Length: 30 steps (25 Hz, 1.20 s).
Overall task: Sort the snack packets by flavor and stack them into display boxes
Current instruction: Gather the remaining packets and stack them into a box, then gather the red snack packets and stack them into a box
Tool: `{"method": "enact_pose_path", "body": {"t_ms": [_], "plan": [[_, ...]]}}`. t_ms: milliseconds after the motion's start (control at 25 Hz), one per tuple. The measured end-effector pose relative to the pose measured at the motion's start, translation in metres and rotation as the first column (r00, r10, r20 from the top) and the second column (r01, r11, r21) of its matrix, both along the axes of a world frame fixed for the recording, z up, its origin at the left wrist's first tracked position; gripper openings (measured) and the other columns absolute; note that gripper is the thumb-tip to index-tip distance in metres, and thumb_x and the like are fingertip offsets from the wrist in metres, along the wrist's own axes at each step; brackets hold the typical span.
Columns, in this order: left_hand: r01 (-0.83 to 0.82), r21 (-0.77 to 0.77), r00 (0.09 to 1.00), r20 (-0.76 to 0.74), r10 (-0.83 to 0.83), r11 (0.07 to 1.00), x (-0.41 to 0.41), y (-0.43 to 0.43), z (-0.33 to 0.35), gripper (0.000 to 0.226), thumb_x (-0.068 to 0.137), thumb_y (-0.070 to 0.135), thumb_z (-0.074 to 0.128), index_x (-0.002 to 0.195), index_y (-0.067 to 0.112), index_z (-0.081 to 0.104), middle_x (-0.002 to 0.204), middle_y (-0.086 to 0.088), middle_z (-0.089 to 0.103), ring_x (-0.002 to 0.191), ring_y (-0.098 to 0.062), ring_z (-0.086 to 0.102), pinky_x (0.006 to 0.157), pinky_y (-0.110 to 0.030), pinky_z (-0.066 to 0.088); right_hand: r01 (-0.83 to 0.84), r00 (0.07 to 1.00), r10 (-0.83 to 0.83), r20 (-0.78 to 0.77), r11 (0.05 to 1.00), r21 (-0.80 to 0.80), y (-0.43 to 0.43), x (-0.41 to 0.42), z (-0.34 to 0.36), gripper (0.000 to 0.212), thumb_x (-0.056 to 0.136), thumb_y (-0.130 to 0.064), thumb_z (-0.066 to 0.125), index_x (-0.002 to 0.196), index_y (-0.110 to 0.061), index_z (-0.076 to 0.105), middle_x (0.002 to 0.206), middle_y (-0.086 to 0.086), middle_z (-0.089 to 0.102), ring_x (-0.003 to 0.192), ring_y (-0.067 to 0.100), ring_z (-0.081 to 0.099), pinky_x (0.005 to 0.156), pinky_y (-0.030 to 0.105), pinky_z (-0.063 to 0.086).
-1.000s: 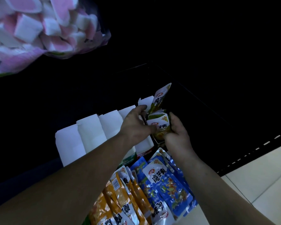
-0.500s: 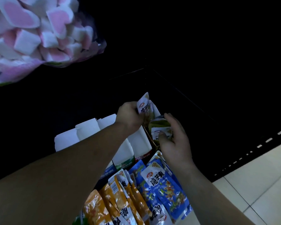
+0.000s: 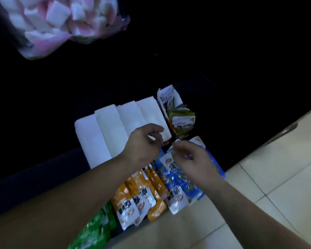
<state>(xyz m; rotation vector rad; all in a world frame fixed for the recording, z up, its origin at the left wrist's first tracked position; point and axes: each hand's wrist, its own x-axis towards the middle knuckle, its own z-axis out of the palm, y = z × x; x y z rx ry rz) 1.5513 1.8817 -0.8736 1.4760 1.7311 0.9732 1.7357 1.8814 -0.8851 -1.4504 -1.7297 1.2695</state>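
Hanging loosely curled and empty over the blue packets (image 3: pixel 178 184) with the right hand (image 3: pixel 192 162). Curled at the front corner of the open display box (image 3: pixel 170 139) with the left hand (image 3: pixel 144 146); too blurred to tell whether pinching the cardboard. Nearest, lying loose in overlapping rows: green packets (image 3: pixel 97 229), orange packets (image 3: pixel 138 198), then the blue. Beyond the hands, standing packed in the open box: green-and-white packets (image 3: pixel 182 121). Just left of it, a row of white boxes (image 3: pixel 115 126), contents hidden. Farthest, upper left, a bag of pink-and-white marshmallows (image 3: pixel 61 24).

pale tiled floor (image 3: pixel 285 177) meets a dark surface (image 3: pixel 43 177); at their edge lie blue foil snack packets (image 3: pixel 180 184), orange foil packets (image 3: pixel 133 198), green packets (image 3: pixel 95 230) and white cardboard boxes (image 3: pixel 106 132).
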Motion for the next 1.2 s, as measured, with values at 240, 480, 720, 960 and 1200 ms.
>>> {"method": "enact_pose_path", "body": {"t_ms": [240, 480, 720, 960, 1200], "plan": [[0.08, -0.309, 0.963, -0.222, -0.153, 0.948, -0.032, -0.125, -0.012, 0.028, 0.096, 0.012, 0.061, 0.117, 0.027, 0.071, 0.102, 0.014, 0.069, 0.082, 0.003, 0.067, 0.072, -0.004, 0.045, -0.118, 0.993, 0.117, -0.018, 0.966, -0.231, -0.069, -0.018, 0.0, 0.019, 0.098, -0.016, 0.064, 0.095, -0.034, 0.07, 0.093, -0.008, 0.074, 0.089, 0.006, 0.068, 0.077, 0.019, 0.052], [-0.125, -0.34, 0.991, 0.007, 0.136, 0.932, -0.041, -0.21, -0.039, 0.031, 0.087, 0.013, 0.066, 0.108, 0.037, 0.065, 0.082, 0.015, 0.065, 0.06, 0.001, 0.055, 0.058, -0.021, 0.041, -0.28, 0.96, 0.273, -0.068, 0.896, -0.346, -0.106, -0.1, -0.019, 0.018, 0.099, -0.019, 0.062, 0.105, -0.033, 0.072, 0.097, -0.016, 0.069, 0.09, 0.005, 0.065, 0.078, 0.031, 0.054], [-0.303, -0.296, 0.918, 0.164, 0.361, 0.906, -0.094, -0.261, -0.035, 0.025, 0.094, 0.01, 0.066, 0.11, 0.028, 0.074, 0.093, 0.012, 0.076, 0.076, -0.011, 0.071, 0.066, -0.029, 0.056, -0.457, 0.882, 0.472, 0.013, 0.861, -0.224, -0.132, -0.142, -0.03, 0.03, 0.102, -0.022, 0.059, 0.121, -0.045, 0.063, 0.117, -0.02, 0.063, 0.1, 0.004, 0.064, 0.079, 0.024, 0.053], [-0.846, -0.276, 0.531, -0.365, 0.765, 0.456, -0.195, -0.345, -0.064, 0.036, 0.084, 0.032, 0.074, 0.118, 0.024, 0.063, 0.107, 0.002, 0.059, 0.104, -0.021, 0.056, 0.09, -0.042, 0.052, -0.796, 0.596, 0.788, 0.155, 0.605, -0.012, -0.173, -0.222, -0.022, 0.037, 0.104, -0.03, 0.054, 0.141, -0.037, 0.056, 0.138, -0.02, 0.052, 0.122, -0.001, 0.047, 0.097, 0.02, 0.043], [-0.782, -0.463, 0.568, -0.251, 0.784, 0.418, -0.195, -0.34, -0.073, 0.044, 0.072, 0.041, 0.083, 0.106, 0.032, 0.057, 0.089, 0.015, 0.07, 0.083, -0.006, 0.068, 0.074, -0.034, 0.059, -0.853, 0.377, 0.828, 0.416, 0.485, -0.193, -0.186, -0.257, -0.031, 0.066, 0.097, -0.024, 0.057, 0.156, -0.042, 0.033, 0.152, -0.009, 0.049, 0.138, 0.017, 0.042, 0.108, 0.034, 0.041]]}}
